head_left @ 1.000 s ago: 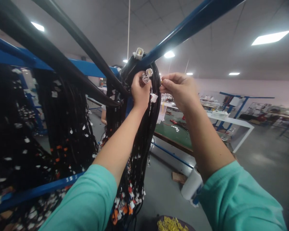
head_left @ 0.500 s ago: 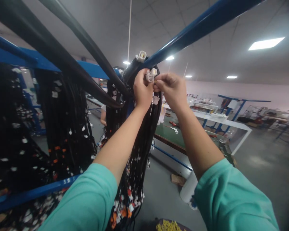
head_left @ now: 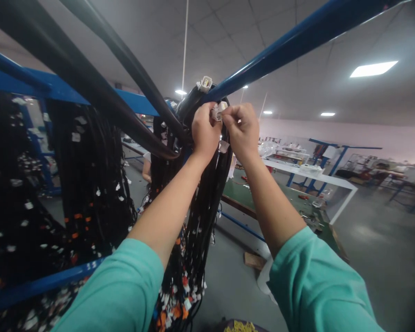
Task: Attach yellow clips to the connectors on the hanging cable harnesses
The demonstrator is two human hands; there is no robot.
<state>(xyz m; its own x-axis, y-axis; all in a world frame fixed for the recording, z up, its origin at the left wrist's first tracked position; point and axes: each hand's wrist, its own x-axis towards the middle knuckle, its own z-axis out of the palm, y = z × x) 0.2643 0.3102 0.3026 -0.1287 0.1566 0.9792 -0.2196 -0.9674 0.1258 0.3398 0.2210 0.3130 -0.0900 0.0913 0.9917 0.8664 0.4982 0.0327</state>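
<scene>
A white plug connector [head_left: 219,112] is gripped by my left hand [head_left: 206,129], just below the end of a blue rack bar [head_left: 256,60]. My right hand [head_left: 242,129] is closed in a pinch right at the connector's open face; whatever lies between its fingertips is too small to make out. Above them, a second white connector [head_left: 205,84] rests on the black cable bundle. The black wire harnesses [head_left: 207,198] hang down below my hands, with white and orange connectors along their lower ends.
More black harnesses [head_left: 90,175] hang at the left on blue racking. Thick black tubes [head_left: 124,60] slant across the upper left. A green-topped workbench [head_left: 240,196] stands behind my right arm. A container of yellow pieces [head_left: 244,326] is at the bottom. Part of another person [head_left: 146,167] shows behind the harnesses.
My right hand has shifted slightly left and its fingertips are now up against the connector's face. My left hand keeps its grip. The view has moved a little.
</scene>
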